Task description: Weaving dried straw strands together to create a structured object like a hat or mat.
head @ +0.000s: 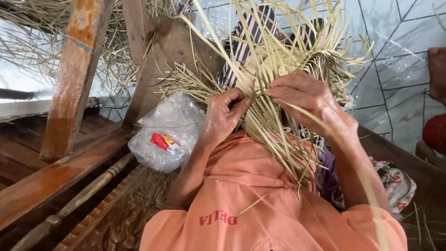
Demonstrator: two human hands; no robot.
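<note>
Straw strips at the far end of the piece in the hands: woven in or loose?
Loose. Past the hands, the straw strips fan outward unwoven; the left hand and right hand pinch strips at the middle.

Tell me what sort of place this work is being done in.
Probably a home or small craft workspace for weaving by hand. Both hands, left hand and right hand, work pale straw strips; more loose straw is heaped behind a worn wooden post, above a plank floor.

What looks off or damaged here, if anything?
Nothing looks damaged. Both hands, left hand and right hand, pinch pale straw strips of a half-woven piece. Loose strip ends splay out everywhere, which fits unfinished weaving. A crumpled plastic bag lies beside it.
</note>
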